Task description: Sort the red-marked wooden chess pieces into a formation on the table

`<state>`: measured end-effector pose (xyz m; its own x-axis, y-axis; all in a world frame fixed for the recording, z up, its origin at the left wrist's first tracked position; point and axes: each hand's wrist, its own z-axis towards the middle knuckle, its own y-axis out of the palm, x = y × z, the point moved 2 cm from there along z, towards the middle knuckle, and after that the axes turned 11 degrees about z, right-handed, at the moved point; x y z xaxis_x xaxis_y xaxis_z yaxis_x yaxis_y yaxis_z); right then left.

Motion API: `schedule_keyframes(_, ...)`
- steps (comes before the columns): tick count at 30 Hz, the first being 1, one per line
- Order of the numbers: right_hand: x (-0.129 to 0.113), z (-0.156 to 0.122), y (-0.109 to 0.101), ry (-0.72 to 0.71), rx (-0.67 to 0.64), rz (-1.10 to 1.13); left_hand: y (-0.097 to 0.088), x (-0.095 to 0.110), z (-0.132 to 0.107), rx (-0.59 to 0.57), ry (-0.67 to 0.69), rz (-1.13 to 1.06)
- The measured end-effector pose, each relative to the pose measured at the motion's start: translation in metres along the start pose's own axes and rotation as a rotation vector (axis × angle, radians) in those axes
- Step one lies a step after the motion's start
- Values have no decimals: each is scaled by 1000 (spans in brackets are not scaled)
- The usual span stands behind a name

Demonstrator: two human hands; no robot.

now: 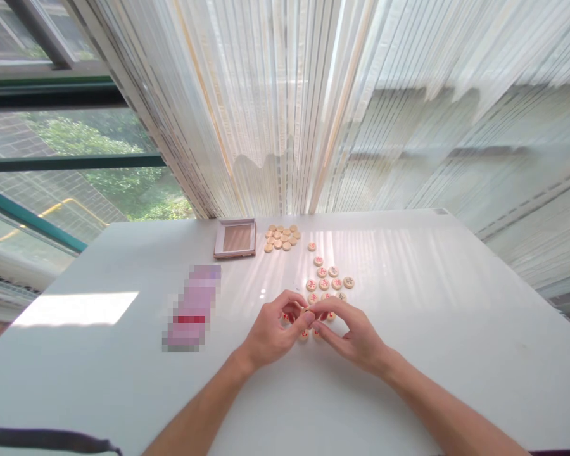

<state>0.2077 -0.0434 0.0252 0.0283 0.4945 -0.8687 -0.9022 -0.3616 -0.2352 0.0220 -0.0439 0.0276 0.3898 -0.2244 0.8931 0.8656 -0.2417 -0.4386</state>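
My left hand (274,329) and my right hand (349,332) meet over the white table (408,354), fingertips pinched together on a small round wooden game piece (308,310). Under and around the fingers lie several round wooden discs with red characters (323,284), face up, spread in a loose group reaching away from me. Farther back sits a tight cluster of plain-faced wooden discs (281,237). A shallow square wooden box (236,239) rests to the left of that cluster.
A blurred pink oblong thing (193,308) lies on the table left of my hands. Striped sheer curtains (361,107) hang behind the table's far edge, and a window (52,158) shows at the left.
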Motion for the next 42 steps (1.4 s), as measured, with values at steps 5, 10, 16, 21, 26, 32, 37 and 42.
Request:
schedule_keyframes(5, 0, 0, 1, 12, -7, 6, 1, 0, 0, 0, -13, -10)
schedule_keyframes(10, 3, 0, -5, -7, 49, -8, -4, -2, 3, 47, -38, -65)
schedule_keyframes(16, 18, 6, -37, 45, 373, -38, -16, -19, 17, 187, -95, -177)
schedule_keyframes(21, 37, 12, -68, 142, 689, -14, -24, -27, 34, 223, -113, -211)
schedule_keyframes(26, 50, 14, -82, 210, 809, 18, -31, -21, 62, 223, -74, -145)
schedule_keyframes(32, 57, 12, -82, 255, 816, 39, -25, -24, 98, 111, -13, 141)
schedule_keyframes(37, 59, 12, -81, 268, 800, 42, -21, -31, 109, 126, 17, 329)
schedule_keyframes(42, 61, 12, -81, 281, 787, 52, -18, -34, 110, 128, 68, 485)
